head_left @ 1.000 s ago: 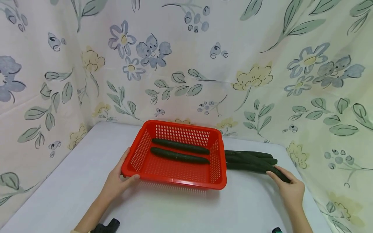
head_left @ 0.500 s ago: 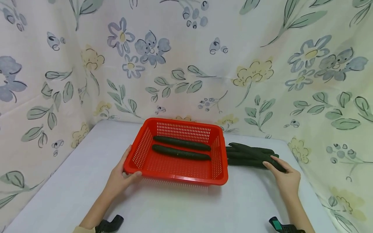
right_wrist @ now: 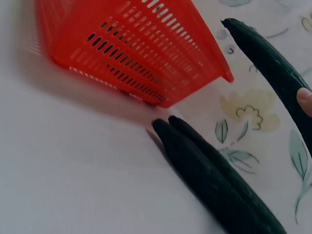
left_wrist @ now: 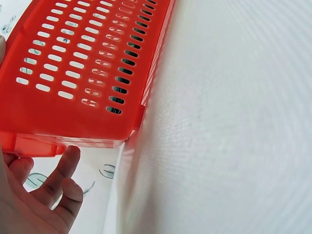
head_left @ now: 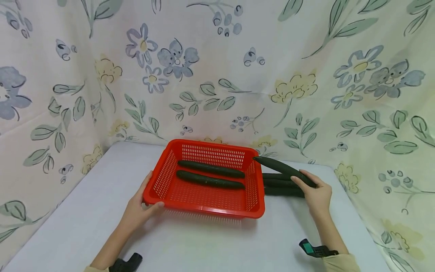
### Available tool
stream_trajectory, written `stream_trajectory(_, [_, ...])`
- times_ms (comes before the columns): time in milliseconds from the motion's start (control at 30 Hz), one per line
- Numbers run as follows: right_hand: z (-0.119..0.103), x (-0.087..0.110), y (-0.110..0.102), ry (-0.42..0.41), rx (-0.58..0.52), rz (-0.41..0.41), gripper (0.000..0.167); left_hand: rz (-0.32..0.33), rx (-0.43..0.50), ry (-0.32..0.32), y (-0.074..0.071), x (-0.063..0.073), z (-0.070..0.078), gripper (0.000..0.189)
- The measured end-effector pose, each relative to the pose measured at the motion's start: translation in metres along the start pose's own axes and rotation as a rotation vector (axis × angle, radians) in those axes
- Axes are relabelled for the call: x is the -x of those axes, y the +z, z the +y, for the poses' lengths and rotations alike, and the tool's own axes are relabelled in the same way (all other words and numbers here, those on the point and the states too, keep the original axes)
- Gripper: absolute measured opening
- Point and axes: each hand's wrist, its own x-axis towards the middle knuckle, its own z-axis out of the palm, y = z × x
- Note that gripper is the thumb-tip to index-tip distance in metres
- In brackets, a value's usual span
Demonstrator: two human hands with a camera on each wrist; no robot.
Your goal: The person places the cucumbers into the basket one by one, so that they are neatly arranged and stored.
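Observation:
In the head view, a red plastic basket [head_left: 204, 207] stands mid-table with two cucumbers [head_left: 210, 179] lying inside. My left hand [head_left: 139, 207] grips its near left corner, thumb over the rim; the left wrist view shows the fingers [left_wrist: 68, 163] at the basket's end wall. My right hand [head_left: 316, 190] holds another cucumber [head_left: 283, 166] by its right end, raised and tilted, its far tip at the basket's right rim. Beneath it, several cucumbers [head_left: 283, 191] lie on the table beside the basket. The right wrist view shows the held cucumber [right_wrist: 268, 61] above the table, apart from the others.
The white table [head_left: 204, 245] runs up to a floral cloth [head_left: 217, 75] hanging behind and at both sides. Black bands with devices are on the left wrist [head_left: 125, 262] and right wrist [head_left: 317, 249].
My right hand has lifted one cucumber off the pile and carried it left and up toward the basket's right rim. My left hand still grips the basket corner.

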Motion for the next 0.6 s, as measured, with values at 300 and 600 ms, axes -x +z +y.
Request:
stream_trajectory(300, [-0.022,-0.006,0.026,-0.064,-0.004,-0.079,0.057,-0.002,0.007,0.007,0.000,0.000,0.000,0.106])
stream_trajectory(600, [-0.042,-0.012,0.051,-0.090,-0.060,-0.143,0.058,-0.010,-0.001,0.015,0.000,0.000,-0.005,0.107])
